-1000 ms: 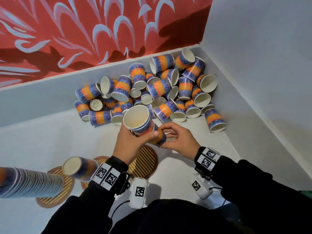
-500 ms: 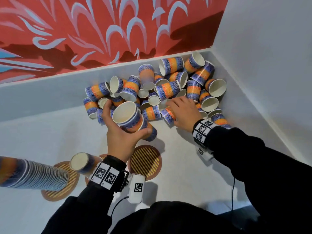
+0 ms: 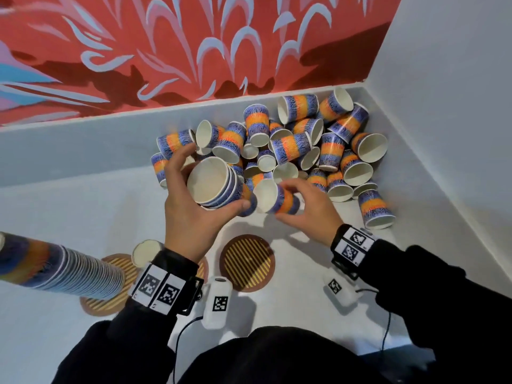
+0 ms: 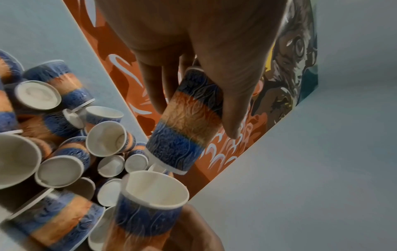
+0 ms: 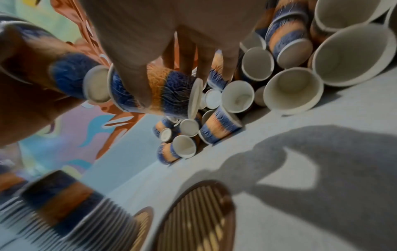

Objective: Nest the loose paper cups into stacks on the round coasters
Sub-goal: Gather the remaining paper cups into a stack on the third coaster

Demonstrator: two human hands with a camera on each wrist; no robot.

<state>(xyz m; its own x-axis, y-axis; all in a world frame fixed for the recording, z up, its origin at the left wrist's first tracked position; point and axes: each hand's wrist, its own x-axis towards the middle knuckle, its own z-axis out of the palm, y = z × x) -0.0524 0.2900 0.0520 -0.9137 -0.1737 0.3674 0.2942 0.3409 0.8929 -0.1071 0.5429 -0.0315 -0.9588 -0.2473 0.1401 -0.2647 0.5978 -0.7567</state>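
My left hand (image 3: 216,177) grips a short nested stack of blue-and-orange paper cups (image 3: 221,189), mouth up and tilted, above the table; the left wrist view shows the stack's side (image 4: 184,122). My right hand (image 3: 282,200) pinches a single cup (image 3: 266,195) lying sideways, its mouth facing the base of that stack and close to it; the same cup (image 5: 159,91) shows in the right wrist view. A pile of loose cups (image 3: 304,145) fills the far corner. A bare striped round coaster (image 3: 247,262) lies just below both hands.
A tall leaning stack (image 3: 61,270) stands on the left coaster (image 3: 110,300). A short stack (image 3: 146,252) stands on a middle coaster, mostly hidden by my left wrist. White walls close in the table at the back and right. One upright cup (image 3: 376,209) stands apart at the right.
My right hand has come back from the pile with one cup and brought it next to the stack in my left hand. The left hand has kept its hold.
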